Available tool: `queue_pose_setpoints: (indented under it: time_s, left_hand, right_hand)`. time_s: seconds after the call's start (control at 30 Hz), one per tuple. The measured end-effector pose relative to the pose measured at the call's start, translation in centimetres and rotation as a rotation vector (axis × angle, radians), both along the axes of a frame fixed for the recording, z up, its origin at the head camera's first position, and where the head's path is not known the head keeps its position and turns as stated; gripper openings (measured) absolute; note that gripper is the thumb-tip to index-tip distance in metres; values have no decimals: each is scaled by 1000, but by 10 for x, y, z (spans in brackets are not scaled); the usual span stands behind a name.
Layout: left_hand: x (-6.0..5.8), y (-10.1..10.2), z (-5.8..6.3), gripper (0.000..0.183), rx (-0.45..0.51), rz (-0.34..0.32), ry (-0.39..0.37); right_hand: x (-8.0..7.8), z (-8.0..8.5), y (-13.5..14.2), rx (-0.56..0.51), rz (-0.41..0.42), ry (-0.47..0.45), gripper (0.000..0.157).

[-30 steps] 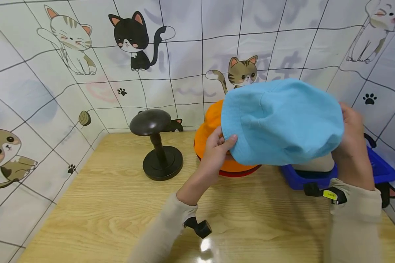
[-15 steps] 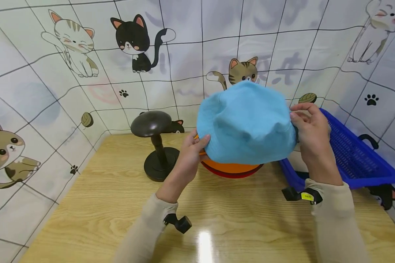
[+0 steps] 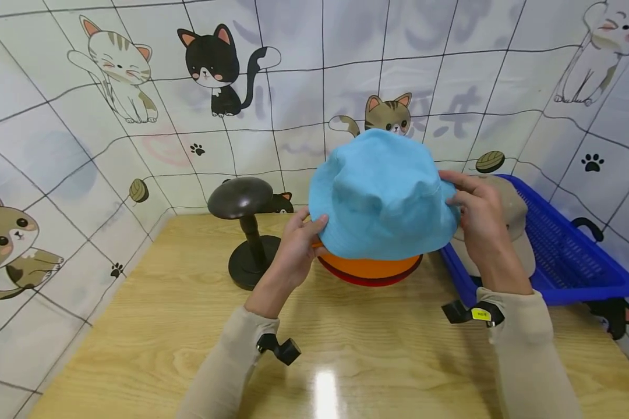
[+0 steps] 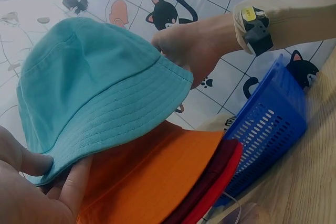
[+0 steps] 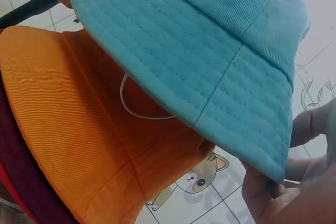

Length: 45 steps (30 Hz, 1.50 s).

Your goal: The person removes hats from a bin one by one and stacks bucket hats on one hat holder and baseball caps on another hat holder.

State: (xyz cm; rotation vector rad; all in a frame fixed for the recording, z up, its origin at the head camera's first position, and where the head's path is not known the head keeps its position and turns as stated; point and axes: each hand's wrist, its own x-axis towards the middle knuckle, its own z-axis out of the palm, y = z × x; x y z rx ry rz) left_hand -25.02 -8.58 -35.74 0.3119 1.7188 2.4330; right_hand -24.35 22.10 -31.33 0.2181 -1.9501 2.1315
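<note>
I have the light-blue bucket hat (image 3: 382, 201) just right of the head view's centre, crown up, its brim pinched between thumb and fingers by the left hand (image 3: 296, 241) at one end and the right hand (image 3: 481, 218) at the other. To hold it well, I'd want both pinches light and level, so the brim doesn't crease. I'd mind the thin white cord (image 5: 149, 117) below it, which could snag on the orange bucket hat (image 3: 369, 269) underneath; whether the hats touch, I can't tell. The wood-grain surface (image 3: 136, 314) gleams at bottom centre; a black hat stand (image 3: 250, 230) is left of centre, a blue plastic basket (image 3: 587, 295) with a beige cap (image 3: 515, 203) at right. Cat-print wall covering (image 3: 293, 87) fills the upper frame.
</note>
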Motion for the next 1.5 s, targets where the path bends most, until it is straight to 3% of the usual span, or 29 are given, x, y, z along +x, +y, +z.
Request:
queue_pose_setpoints:
  time_s: [0.57,0.9,1.23,1.5]
  left_hand:
    - [-5,-2,-1,31,163,-14,-44]
    - [-8,-6,0,37,204,10,-31]
    - [-10,-8,-3,56,206,75,-46]
    - [-12,-11,-2,43,116,63,9]
  right_hand:
    - [-5,-8,-2,-169,177,-88,56]
    - [-6,-6,-3,-119,253,-132,65]
    - [-6,-7,-5,-121,227,-155,69]
    - [-8,-9,-6,-98,212,-171,68]
